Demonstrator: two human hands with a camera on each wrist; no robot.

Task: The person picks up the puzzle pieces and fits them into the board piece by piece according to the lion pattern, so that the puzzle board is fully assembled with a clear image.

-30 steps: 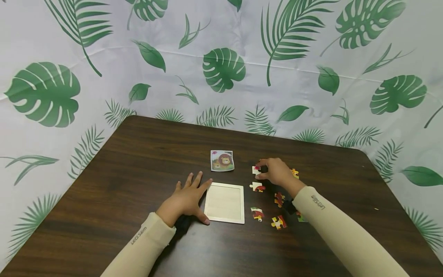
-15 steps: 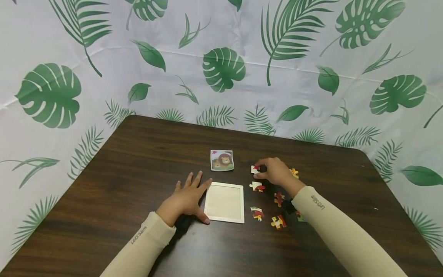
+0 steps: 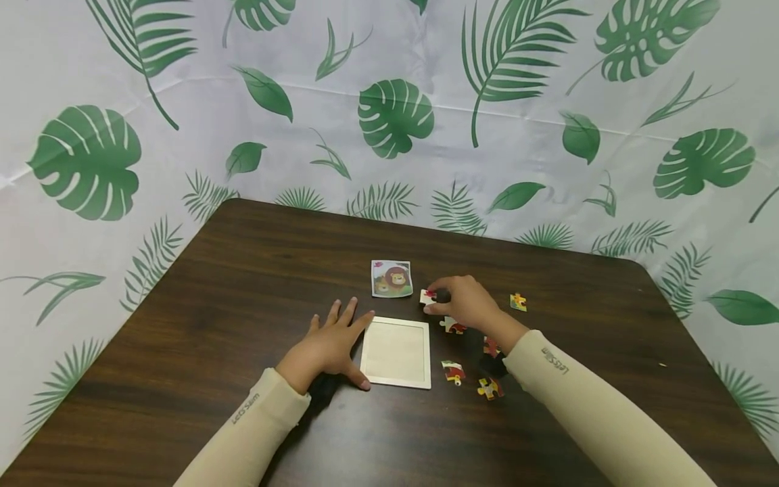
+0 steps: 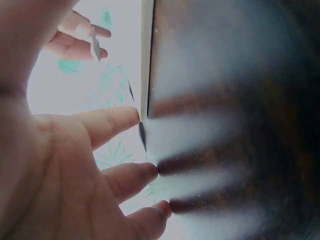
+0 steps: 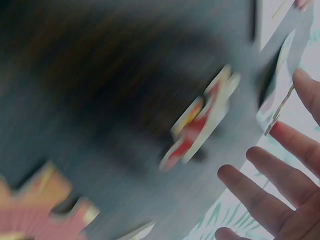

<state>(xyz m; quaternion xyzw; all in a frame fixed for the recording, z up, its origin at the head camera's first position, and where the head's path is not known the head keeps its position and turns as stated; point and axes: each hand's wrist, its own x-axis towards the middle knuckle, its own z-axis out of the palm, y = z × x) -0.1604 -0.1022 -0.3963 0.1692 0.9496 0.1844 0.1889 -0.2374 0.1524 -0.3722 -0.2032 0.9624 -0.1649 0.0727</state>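
Note:
My right hand (image 3: 465,302) pinches a white and pink puzzle piece (image 3: 428,297) between thumb and index finger. In the right wrist view that puzzle piece (image 5: 279,110) shows edge-on, lifted off the table. My left hand (image 3: 328,348) lies spread on the table, its index finger and thumb touching the left side of the square puzzle frame (image 3: 397,387). The frame's inside is bare and pale. In the left wrist view, the fingertips (image 4: 150,170) touch the table beside the frame's edge (image 4: 146,60). A red and white puzzle piece (image 3: 452,325) lies just below my right hand.
Behind the frame lies a picture card (image 3: 391,279) with lions. More puzzle pieces lie to the right: a red and green one (image 3: 453,373), a yellow and red one (image 3: 489,388), a red one (image 3: 491,346) partly behind the sleeve, and a yellow one (image 3: 518,302).
My right hand has moved left with the pinched puzzle piece, away from the other pieces and toward the frame and card. My left hand has stayed at the frame.

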